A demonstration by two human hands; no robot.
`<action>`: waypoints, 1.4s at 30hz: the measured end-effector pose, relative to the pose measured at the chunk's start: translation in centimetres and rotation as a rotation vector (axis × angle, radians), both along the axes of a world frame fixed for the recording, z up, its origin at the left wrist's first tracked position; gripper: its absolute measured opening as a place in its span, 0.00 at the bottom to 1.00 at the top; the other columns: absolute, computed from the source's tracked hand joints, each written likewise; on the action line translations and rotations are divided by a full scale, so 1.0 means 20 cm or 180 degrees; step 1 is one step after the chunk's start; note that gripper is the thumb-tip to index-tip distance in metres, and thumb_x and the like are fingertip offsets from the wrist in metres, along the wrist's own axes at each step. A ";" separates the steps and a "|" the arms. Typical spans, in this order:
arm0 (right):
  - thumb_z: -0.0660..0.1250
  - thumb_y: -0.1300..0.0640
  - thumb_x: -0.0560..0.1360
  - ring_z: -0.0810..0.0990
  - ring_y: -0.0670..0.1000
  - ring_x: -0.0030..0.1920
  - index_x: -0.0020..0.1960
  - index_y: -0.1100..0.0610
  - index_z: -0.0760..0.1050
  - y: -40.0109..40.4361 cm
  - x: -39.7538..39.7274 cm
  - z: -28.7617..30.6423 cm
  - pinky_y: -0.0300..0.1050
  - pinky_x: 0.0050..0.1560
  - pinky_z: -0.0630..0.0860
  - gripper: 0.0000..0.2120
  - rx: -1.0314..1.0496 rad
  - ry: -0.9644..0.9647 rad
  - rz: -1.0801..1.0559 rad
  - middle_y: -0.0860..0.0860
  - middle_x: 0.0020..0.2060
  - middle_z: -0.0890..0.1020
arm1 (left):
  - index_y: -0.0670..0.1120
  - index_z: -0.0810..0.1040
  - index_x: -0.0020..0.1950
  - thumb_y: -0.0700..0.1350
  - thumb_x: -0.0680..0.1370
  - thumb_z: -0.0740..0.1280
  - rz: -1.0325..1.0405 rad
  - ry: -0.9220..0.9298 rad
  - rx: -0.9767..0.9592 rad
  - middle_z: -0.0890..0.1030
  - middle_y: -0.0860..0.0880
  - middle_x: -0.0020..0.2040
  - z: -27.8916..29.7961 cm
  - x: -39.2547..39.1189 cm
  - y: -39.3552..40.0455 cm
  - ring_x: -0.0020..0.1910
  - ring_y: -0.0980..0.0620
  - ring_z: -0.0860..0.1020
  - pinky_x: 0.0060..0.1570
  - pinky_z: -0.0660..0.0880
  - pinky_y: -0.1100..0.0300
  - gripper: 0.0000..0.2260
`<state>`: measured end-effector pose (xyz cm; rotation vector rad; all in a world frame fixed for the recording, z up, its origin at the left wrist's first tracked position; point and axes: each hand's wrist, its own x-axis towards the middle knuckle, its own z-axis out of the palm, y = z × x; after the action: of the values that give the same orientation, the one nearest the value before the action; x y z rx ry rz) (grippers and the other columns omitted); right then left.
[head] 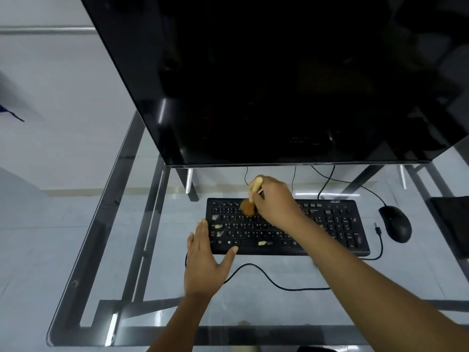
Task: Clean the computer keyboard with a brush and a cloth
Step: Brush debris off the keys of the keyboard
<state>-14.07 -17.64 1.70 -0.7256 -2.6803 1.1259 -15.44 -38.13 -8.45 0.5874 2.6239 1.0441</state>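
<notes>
A: Why is the left hand (203,262) flat and open at the front-left corner of the black plastic keyboard (286,227)?

B: Probably to pin it on the glass table (101,250).

A: And the right hand (275,201)?

B: Pinching the small wooden-handled brush (250,201), bristles on the upper key rows, likely sweeping crumbs. No cloth visible.

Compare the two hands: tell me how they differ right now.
The right hand is closed around a brush and reaches over the upper rows of the keyboard; the left hand is open, flat and empty. The right hand is raised above the keys, while the left hand rests at the keyboard's near left corner, thumb against its front edge. Both are bare and work at the same keyboard on the glass table.
</notes>
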 end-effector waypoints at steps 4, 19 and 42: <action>0.63 0.60 0.78 0.83 0.49 0.42 0.52 0.58 0.75 -0.01 -0.01 0.03 0.44 0.46 0.82 0.04 -0.0589 -0.0150 0.0142 0.53 0.44 0.82 | 0.52 0.47 0.78 0.67 0.71 0.64 0.0023 -0.0040 0.0069 0.54 0.54 0.78 0.02 0.00 0.01 0.75 0.54 0.46 0.71 0.58 0.49 0.43; 0.61 0.62 0.78 0.82 0.49 0.42 0.49 0.59 0.75 -0.08 -0.10 0.00 0.42 0.43 0.79 0.04 -0.0138 -0.0009 0.0069 0.53 0.43 0.82 | 0.52 0.48 0.78 0.68 0.71 0.65 0.0018 -0.0005 -0.0024 0.55 0.53 0.78 -0.01 -0.01 0.00 0.77 0.48 0.49 0.70 0.59 0.50 0.44; 0.61 0.62 0.78 0.78 0.49 0.41 0.49 0.60 0.74 -0.11 -0.15 -0.05 0.42 0.39 0.75 0.04 0.0342 -0.0066 0.0317 0.54 0.46 0.80 | 0.51 0.48 0.78 0.67 0.71 0.65 0.0007 0.0014 -0.0046 0.55 0.53 0.78 -0.02 -0.02 0.01 0.77 0.48 0.49 0.69 0.53 0.55 0.44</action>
<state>-17.16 -19.85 0.60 -0.5954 -2.7970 0.9913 -15.76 -38.01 -8.87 0.5846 2.6342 1.0248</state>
